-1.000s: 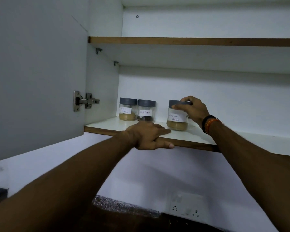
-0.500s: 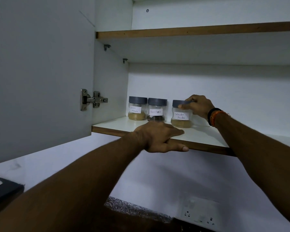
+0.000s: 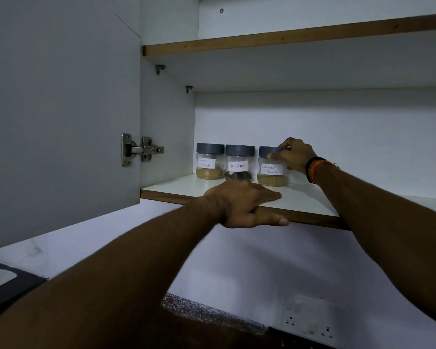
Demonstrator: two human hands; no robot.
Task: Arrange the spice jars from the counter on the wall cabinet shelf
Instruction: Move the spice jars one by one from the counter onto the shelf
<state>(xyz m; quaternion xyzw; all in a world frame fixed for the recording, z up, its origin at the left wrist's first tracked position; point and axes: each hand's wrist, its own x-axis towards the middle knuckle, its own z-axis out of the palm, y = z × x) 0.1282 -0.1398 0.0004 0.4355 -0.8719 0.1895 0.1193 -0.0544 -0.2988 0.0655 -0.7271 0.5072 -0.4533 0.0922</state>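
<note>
**On the lower cabinet shelf: three jars in a row**

At far left the open cabinet door (image 3: 61, 109) hangs with its metal hinge (image 3: 141, 149) showing at the inner edge. Low in the left corner a dark object (image 3: 8, 285) is partly in view. Next comes the lower shelf (image 3: 307, 200), where the Garam Masala jar (image 3: 209, 161), the Black Pepper jar (image 3: 239, 162) and the Coriander Powder jar (image 3: 271, 166) stand upright side by side near the back wall. The left hand (image 3: 247, 205) lies on the shelf's front edge, fingers straight on top and thumb under the lip, hiding the base of the Black Pepper jar. The right hand (image 3: 293, 154), with a wristband (image 3: 314, 168), pinches the grey lid of the Coriander Powder jar and covers its right side. Above runs the upper shelf (image 3: 287, 37). Below right, a wall socket (image 3: 310, 318) sits over the speckled counter (image 3: 207, 311).

Compared with a second ago, the Coriander Powder jar stands further back and closer to its neighbours, in line with them; the left hand has not left the edge.
</note>
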